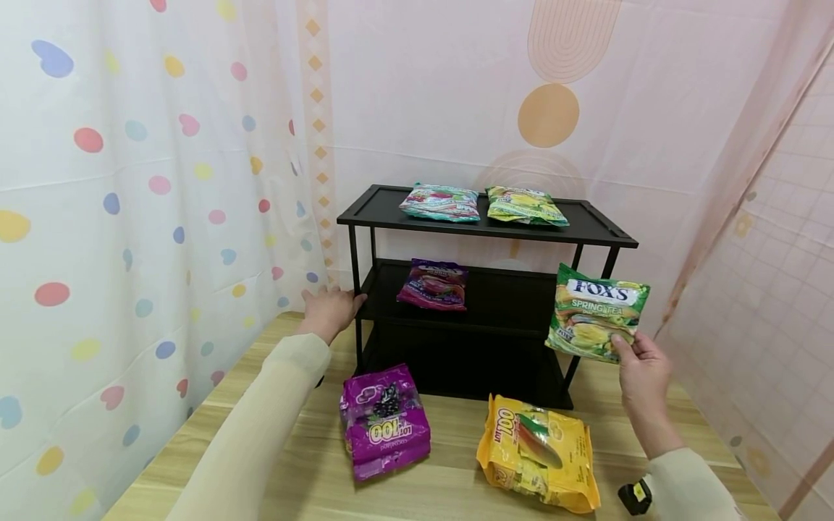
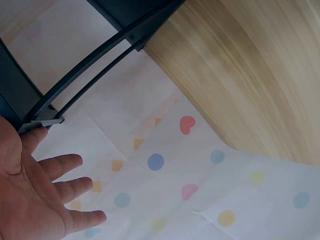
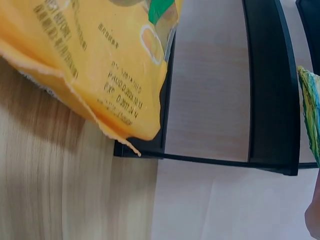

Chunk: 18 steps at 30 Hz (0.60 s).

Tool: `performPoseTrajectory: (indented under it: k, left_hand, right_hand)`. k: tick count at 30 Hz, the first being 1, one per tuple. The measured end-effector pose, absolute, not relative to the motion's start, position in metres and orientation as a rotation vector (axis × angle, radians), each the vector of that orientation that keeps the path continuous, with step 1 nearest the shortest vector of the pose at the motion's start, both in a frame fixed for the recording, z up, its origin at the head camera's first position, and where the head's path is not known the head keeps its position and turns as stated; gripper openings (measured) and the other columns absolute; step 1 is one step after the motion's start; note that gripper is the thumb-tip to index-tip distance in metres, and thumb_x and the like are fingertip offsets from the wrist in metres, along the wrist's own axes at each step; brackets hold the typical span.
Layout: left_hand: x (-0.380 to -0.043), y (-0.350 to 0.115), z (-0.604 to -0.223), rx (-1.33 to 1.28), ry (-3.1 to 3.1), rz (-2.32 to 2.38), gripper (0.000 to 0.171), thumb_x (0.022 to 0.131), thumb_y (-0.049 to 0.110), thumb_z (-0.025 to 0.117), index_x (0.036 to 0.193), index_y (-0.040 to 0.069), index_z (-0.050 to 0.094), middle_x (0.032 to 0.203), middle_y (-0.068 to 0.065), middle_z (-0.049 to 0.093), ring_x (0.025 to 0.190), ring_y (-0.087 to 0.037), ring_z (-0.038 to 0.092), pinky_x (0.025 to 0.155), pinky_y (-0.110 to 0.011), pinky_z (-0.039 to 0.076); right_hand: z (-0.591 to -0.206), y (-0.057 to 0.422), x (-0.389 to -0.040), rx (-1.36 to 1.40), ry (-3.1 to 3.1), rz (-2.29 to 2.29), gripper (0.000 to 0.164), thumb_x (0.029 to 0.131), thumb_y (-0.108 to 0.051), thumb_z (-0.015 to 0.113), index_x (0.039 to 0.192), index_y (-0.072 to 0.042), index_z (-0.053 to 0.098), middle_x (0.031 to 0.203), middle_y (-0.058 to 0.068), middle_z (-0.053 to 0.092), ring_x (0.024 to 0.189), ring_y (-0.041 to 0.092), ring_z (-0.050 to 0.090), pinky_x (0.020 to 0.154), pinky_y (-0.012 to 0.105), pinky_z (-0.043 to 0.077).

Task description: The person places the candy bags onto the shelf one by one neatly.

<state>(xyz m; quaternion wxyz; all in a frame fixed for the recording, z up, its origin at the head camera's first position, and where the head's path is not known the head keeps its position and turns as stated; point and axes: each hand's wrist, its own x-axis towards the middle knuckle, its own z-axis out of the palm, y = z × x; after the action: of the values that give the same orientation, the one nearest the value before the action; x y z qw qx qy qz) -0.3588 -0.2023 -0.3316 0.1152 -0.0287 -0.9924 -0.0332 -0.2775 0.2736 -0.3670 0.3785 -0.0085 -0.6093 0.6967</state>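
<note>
My right hand [image 1: 643,376] pinches a green candy bag [image 1: 596,311] marked Fox's Spring Tea by its lower right corner. The bag is raised beside the right end of a black three-tier shelf rack [image 1: 502,293]; only its edge shows in the right wrist view. My left hand [image 1: 329,311] touches the left end of the middle tier. In the left wrist view, that hand [image 2: 45,195] has its fingers spread and fairly straight, one against the rack's edge. A purple Fox's candy bag [image 1: 434,285] lies on the middle tier.
On the top tier lie a teal-and-pink candy bag [image 1: 441,202] and a yellow-green one [image 1: 526,205]. A purple candy bag [image 1: 386,422] and a yellow mango candy bag [image 1: 539,454] rest on the wooden table in front. A small black object [image 1: 635,498] sits near the right sleeve.
</note>
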Motion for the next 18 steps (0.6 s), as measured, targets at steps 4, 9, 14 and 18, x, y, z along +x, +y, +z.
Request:
performPoseTrajectory:
  k: [4,9,14,18]
  left_hand:
    - [-0.360,-0.203,-0.332,-0.085,-2.911,-0.106,0.054,0.109,0.042,0.031,0.135,0.004,0.060,0.128,-0.025,0.057,0.126,-0.050,0.043,0.101,-0.077,0.020]
    - [-0.362,-0.204,-0.333,-0.082,-2.920,-0.111,0.054,0.109,0.041,0.031,0.136,0.003,0.059,0.128,-0.025,0.057,0.127,-0.050,0.043,0.102,-0.078,0.019]
    - [-0.363,-0.204,-0.334,-0.084,-2.928,-0.109,0.054,0.109,0.041,0.031,0.137,0.003,0.058,0.130,-0.026,0.056,0.128,-0.051,0.041,0.102,-0.078,0.019]
    - [-0.363,-0.204,-0.334,-0.086,-2.927,-0.106,0.054,0.109,0.041,0.031,0.137,0.003,0.058,0.130,-0.025,0.056,0.127,-0.050,0.042,0.102,-0.077,0.019]
  right_hand:
    - [-0.367,0.268,-0.278,-0.025,-1.592,1.815,0.029,0.093,0.001,0.066,0.085,-0.025,0.074,0.071,-0.012,0.069,0.058,-0.001,0.053,0.052,0.012,0.042]
    - [-0.365,0.259,-0.280,-0.013,-1.651,1.811,0.016,0.094,0.001,0.064,0.107,-0.006,0.072,0.074,-0.014,0.070,0.058,-0.002,0.055,0.052,0.012,0.043]
    - [-0.362,0.248,-0.283,0.005,-1.735,1.775,0.031,0.096,0.002,0.061,0.124,0.014,0.060,0.074,-0.020,0.068,0.062,-0.005,0.058,0.055,0.011,0.046]
    - [-0.359,0.241,-0.285,-0.004,-1.790,1.766,0.031,0.096,0.001,0.061,0.124,0.014,0.060,0.075,-0.022,0.067,0.065,-0.005,0.058,0.058,0.011,0.047]
